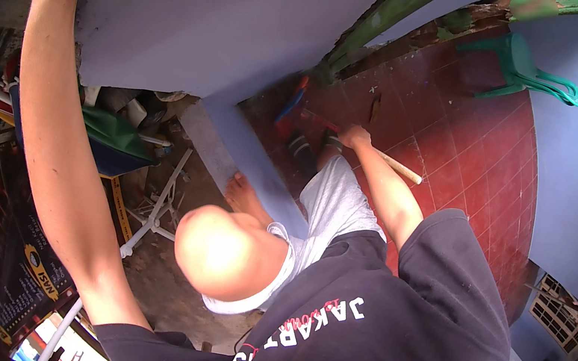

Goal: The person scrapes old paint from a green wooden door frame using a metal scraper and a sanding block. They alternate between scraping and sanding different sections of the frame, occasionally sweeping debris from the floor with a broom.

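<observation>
While left arm stretches up the wall (203,8), right hand (353,137) fingers apparently grip wooden handle (400,168).

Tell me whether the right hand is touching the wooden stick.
Touching. The head view shows the right hand closed around the wooden stick, whose pale end juts out past the wrist over the red tile floor.

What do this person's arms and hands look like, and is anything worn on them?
The left arm and right arm are bare below the short sleeves of a dark navy T-shirt with white and red lettering. The right hand has no glove, and no watch or band shows at its wrist.
</observation>
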`<move>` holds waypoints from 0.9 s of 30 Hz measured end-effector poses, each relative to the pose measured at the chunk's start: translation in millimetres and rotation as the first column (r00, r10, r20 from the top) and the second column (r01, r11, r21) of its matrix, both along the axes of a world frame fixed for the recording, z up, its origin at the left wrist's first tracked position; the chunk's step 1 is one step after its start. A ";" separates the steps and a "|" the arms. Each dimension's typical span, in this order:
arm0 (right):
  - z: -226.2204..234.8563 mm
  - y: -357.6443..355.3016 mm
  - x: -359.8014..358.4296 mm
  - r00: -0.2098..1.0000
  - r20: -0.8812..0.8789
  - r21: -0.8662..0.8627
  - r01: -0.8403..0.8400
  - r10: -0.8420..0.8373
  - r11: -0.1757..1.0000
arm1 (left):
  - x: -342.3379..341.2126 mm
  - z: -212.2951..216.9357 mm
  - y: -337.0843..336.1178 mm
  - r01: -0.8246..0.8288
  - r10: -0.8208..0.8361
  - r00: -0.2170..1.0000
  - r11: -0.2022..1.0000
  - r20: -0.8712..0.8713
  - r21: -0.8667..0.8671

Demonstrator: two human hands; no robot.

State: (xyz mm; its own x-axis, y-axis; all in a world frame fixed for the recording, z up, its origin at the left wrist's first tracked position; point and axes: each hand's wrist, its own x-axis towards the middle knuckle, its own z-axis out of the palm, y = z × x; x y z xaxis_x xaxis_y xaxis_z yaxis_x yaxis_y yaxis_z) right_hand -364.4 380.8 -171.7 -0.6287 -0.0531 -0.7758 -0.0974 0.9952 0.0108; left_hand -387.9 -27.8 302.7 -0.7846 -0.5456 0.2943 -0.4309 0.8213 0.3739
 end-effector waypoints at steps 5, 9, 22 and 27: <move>74.9 10.6 3.7 0.969 -0.148 0.000 -0.199 0.197 0.980 | -3.1 -4.2 -14.0 0.017 -0.042 0.990 0.982 0.132 0.189; 238.6 30.1 12.5 0.986 -0.165 0.058 -0.001 0.011 0.998 | -6.0 4.7 8.3 -0.044 -0.024 0.979 0.946 0.204 0.320; 448.3 -27.7 23.6 0.863 -0.506 0.145 0.088 -0.002 0.985 | -0.1 22.2 11.0 0.200 -0.242 0.951 0.955 0.190 0.217; 370.2 -5.0 -34.3 0.929 -0.265 0.090 0.291 -0.258 0.953 | -15.4 3.7 13.0 0.276 -0.270 0.960 0.853 -0.078 0.444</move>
